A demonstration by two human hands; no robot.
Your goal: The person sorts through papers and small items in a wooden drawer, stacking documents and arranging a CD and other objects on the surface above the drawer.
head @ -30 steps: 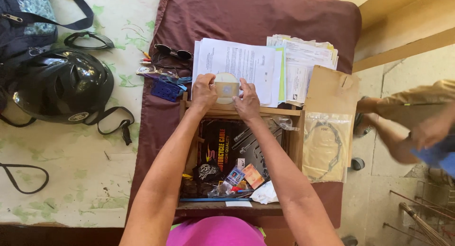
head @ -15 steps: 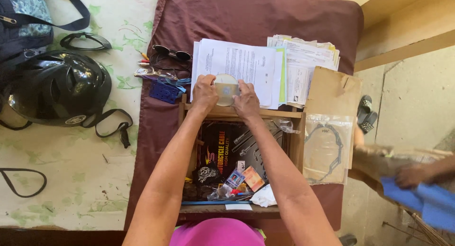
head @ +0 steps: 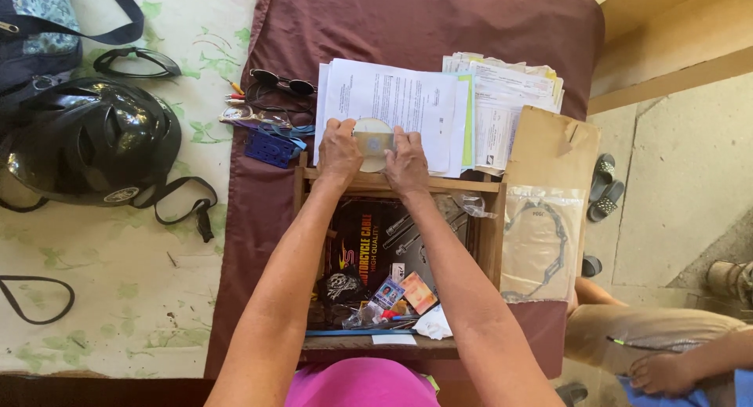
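One helmet (head: pixel 86 136), one pair of sunglasses (head: pixel 284 83) and one wooden drawer (head: pixel 396 258) are counted. Two paper stacks (head: pixel 408 101) and two sandals (head: pixel 602 187) are seen.

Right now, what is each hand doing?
Left hand: closed on the round disc.
Right hand: closed on the same disc.

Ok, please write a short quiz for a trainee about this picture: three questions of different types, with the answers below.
1. True or false: the left hand and the right hand hold the round disc together.
2. Which thing lies at the left edge, on the flowered cloth? A) helmet B) kettle C) radio
3. Fill in: the disc is held above a stack of white ____.

Key: 1 true; 2 A; 3 papers. The open wooden drawer lies under the forearms. The sunglasses lie left of the papers.
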